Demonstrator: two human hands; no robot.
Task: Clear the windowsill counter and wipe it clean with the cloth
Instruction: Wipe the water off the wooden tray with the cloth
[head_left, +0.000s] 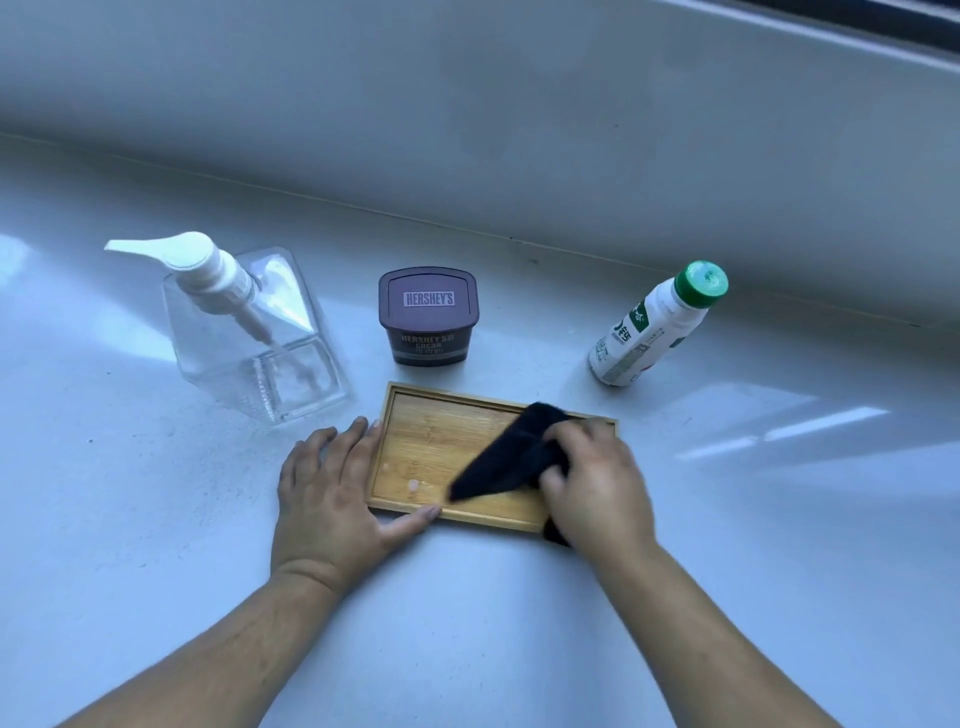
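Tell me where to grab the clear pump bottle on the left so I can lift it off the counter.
Grip the pump bottle around its square clear body, coming from its right side, the side toward the Hershey's cocoa tub. The flat walls give fingers firm faces; the white pump head would probably wobble or press down if held.

wooden tray (415, 441), dark cloth (511, 457), glossy counter (156, 519)

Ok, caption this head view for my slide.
Right hand wipes bamboo tray with dark cloth; left hand steadies it.
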